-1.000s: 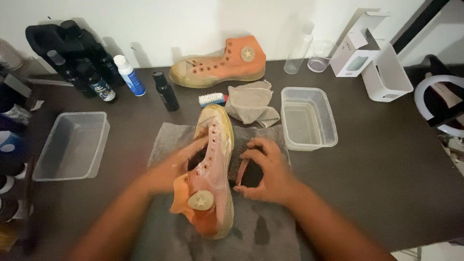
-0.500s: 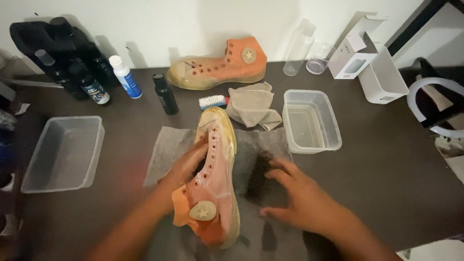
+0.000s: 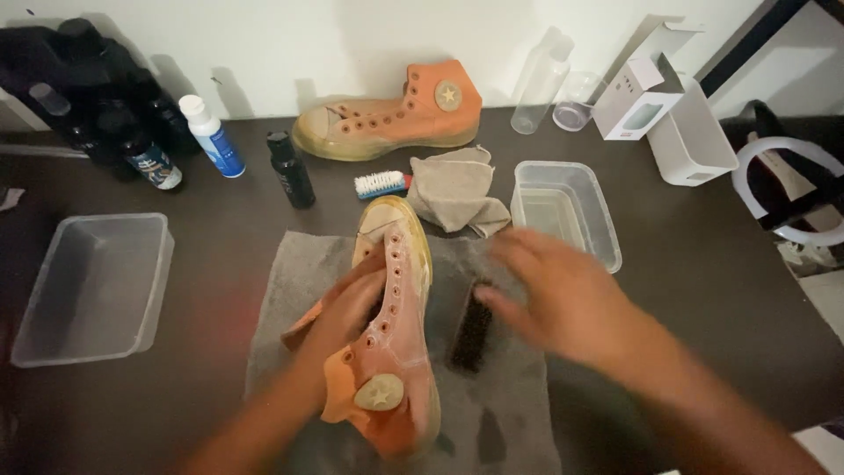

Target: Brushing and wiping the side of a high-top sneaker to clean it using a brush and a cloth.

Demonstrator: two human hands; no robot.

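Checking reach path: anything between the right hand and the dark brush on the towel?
Nothing visible. The right hand hovers, blurred, beside the dark brush lying on the grey towel; the orange shoe is on the brush's far side.

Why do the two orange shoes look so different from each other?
The near shoe lies on the grey towel with the left hand on it; the far shoe rests untouched by the wall. The near shoe looks paler and washed-out; the far shoe is a stronger orange. Both are orange high-tops with a round ankle patch.
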